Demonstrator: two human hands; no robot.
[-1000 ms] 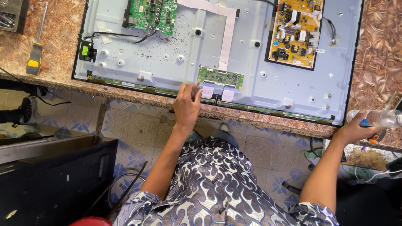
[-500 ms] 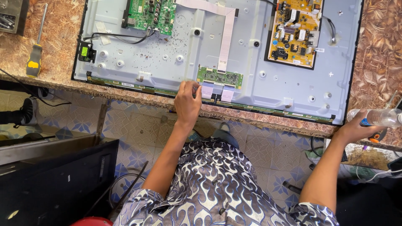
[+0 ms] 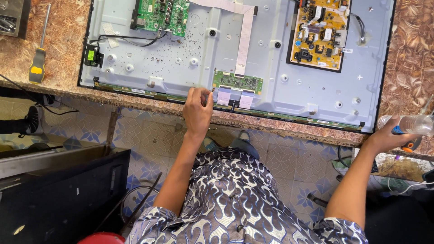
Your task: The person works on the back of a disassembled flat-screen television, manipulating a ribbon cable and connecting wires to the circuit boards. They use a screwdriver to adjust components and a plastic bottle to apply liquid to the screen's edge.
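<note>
Television panel (image 3: 235, 58), back bared with boards, pinched by left hand (image 3: 198, 110); right hand (image 3: 389, 135) grips bottle (image 3: 407, 125).

back panel (image 3: 190, 72): matt grey sheet metal
worktop (image 3: 58, 86): polished, mottled brown stone
bottle (image 3: 407, 124): clear glossy plastic
screwdriver (image 3: 40, 54): bare metal shaft, yellow plastic handle

Things around the worktop

A yellow-handled screwdriver (image 3: 38, 58) is laid on the brown marbled worktop (image 3: 58, 40), near its left edge. A grey metal box (image 3: 12, 18) is seen at the top left corner. Below, a dark flat screen (image 3: 63, 199) is stood on the blue patterned floor tiles (image 3: 149, 140).
</note>
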